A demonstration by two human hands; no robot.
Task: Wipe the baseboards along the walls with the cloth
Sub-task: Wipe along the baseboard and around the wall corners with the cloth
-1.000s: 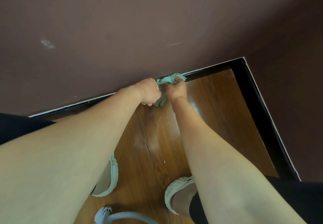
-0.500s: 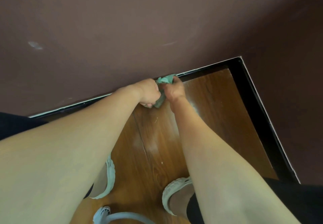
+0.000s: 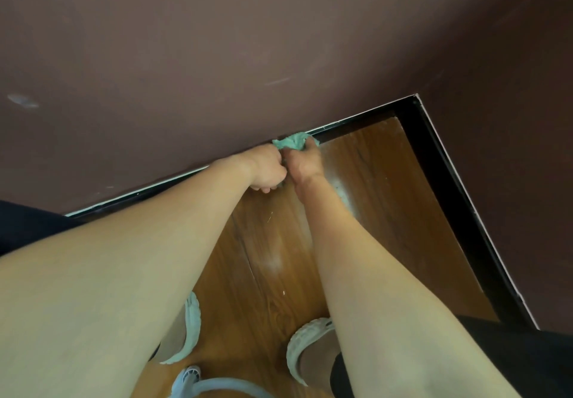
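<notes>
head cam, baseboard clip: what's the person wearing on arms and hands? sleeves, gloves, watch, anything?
Nothing worn on the parts in view. The left forearm and right forearm are bare, with no sleeves, watch or bands. The left hand and right hand have no gloves and no ring that shows, though the fingers are mostly hidden. There is dark fabric at the left edge and lower right; I can't tell if it's a sleeve.

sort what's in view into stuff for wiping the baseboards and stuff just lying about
For the job: cloth, gripped by left hand and right hand; black baseboard.
Not part of it: pale plastic thing on the floor; slippers on the feet.
</notes>
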